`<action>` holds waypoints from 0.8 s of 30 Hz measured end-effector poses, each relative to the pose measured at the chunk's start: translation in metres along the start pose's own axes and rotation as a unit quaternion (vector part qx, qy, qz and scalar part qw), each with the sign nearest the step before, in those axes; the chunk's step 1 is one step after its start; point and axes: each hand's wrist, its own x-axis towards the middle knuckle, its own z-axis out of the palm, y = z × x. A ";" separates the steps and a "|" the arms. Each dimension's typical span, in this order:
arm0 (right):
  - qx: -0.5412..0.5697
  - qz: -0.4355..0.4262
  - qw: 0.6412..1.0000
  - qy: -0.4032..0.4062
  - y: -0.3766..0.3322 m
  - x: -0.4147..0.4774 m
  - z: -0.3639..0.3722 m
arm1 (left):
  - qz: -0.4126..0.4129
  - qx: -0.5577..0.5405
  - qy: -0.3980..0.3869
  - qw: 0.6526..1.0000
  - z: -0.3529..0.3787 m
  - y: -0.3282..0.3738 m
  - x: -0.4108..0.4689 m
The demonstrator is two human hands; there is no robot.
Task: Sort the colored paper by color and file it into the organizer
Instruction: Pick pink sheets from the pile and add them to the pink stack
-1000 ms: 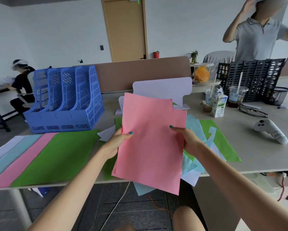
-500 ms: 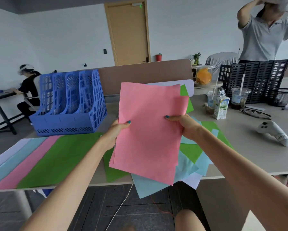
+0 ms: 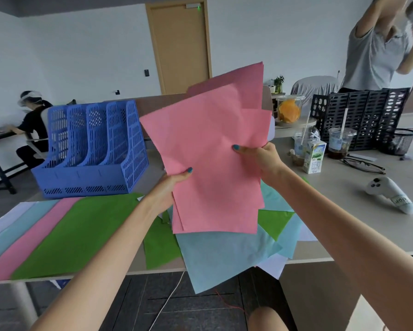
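Both arms reach forward: left hand (image 3: 163, 191) and right hand (image 3: 262, 156) each pinch the pink paper stack (image 3: 212, 151) upright, thin matte sheets, right of the perforated blue plastic organizer (image 3: 93, 149).

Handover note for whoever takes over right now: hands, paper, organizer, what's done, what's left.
Left hand and right hand both grip the pink stack, held up above the table.
Blue organizer stands at back left; no paper shows in it.
Done: sorted colour rows laid out at front left.
Left: mixed pile under the hands is unsorted, and nothing appears filed yet.
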 end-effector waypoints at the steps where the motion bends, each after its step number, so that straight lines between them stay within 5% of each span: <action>1: -0.005 -0.002 1.000 -0.005 0.000 0.000 0.000 | 0.015 0.011 0.026 0.999 0.004 -0.001 0.000; 8: 0.031 0.023 0.999 -0.024 -0.014 0.008 -0.010 | 0.126 0.110 0.127 0.978 0.012 0.013 -0.015; 12: 0.069 0.039 0.996 -0.031 -0.026 0.021 -0.016 | 0.134 0.127 0.120 0.975 0.013 0.019 -0.022; 17: -0.025 0.025 0.998 0.048 -0.031 0.029 -0.014 | 0.133 0.122 0.105 0.978 0.009 0.021 -0.029; 24: -0.044 -0.023 0.997 0.060 -0.017 0.032 -0.017 | 0.142 0.159 0.117 0.970 -0.014 0.014 -0.014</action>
